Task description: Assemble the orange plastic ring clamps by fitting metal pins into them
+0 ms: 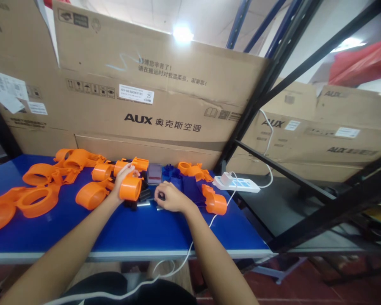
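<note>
My left hand (123, 177) is closed around an orange plastic part (131, 189) with a round ring at its lower end, held just above the blue table (139, 233). To its right, my right hand (172, 197) has its thumb and fingers curled together in a pinch. A small dark spot shows between those fingertips, but I cannot make out what it is. Black pieces (144, 195) lie on the table between the hands. Behind them rests a phone (154, 174). Dark blue pieces (190, 188) lie just beyond my right hand.
Several orange ring parts (38, 201) are piled at the left; another orange part (215, 202) sits at the right. A power strip (236, 183) with a white cable (190, 250) is at the right edge. Large cardboard boxes (161, 101) and a black metal frame (241, 127) stand behind.
</note>
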The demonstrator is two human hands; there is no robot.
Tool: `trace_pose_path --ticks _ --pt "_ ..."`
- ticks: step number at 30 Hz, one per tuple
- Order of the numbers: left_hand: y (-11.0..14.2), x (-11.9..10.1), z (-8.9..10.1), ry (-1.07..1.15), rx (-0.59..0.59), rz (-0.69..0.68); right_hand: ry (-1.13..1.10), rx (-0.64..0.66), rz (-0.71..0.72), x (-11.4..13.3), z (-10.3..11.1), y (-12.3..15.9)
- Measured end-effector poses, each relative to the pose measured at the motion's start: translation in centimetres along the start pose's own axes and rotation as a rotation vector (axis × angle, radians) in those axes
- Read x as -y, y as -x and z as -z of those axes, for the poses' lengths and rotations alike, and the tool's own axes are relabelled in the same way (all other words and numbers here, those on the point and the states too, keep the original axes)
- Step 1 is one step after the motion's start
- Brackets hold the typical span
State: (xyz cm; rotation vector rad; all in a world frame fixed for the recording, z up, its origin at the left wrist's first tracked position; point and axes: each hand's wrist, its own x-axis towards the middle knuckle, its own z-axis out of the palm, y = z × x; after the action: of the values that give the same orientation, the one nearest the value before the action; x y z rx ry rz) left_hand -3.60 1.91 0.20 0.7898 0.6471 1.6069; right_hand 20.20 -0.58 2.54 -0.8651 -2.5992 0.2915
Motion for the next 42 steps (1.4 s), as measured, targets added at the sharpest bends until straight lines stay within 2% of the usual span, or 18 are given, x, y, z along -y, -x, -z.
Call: trace_pose_path --ticks 8,13,16,23,28,31,38,42 --pt "0.2 0.0 -0.2 -0.006 0.005 0.016 -0.095 0.018 -0.038 0.1 -0.2 0.0" --pt "0.2 0.0 -0.3 -0.012 0.017 0.033 -0.201 -0.042 -0.044 0.2 0.4 0.1" --pt "0.4 0.1 -0.5 -0.023 0.012 0.053 -0.304 -0.159 -0.101 0.1 0.5 0.0" --pt "2.2 0.4 -2.1 -0.117 0.054 0.096 -0.552 -0.615 -0.292 -0.7 0.0 -0.6" --pt "3.0 0.8 -2.8 -0.158 0.095 0.090 -0.763 -0.795 -0.286 -1.5 0.0 -1.0" --pt "2.9 1.0 -2.8 -0.182 0.100 0.083 -0.814 -0.814 -0.265 -1.6 -0.1 -1.1" --pt "3.0 0.9 -3.0 -0.140 0.123 0.077 -0.751 -0.795 -0.258 -1.6 -0.3 -1.1" --pt "3.2 0.7 -3.2 -0.113 0.085 0.074 -0.703 -0.780 -0.262 -2.0 -0.5 -1.2"
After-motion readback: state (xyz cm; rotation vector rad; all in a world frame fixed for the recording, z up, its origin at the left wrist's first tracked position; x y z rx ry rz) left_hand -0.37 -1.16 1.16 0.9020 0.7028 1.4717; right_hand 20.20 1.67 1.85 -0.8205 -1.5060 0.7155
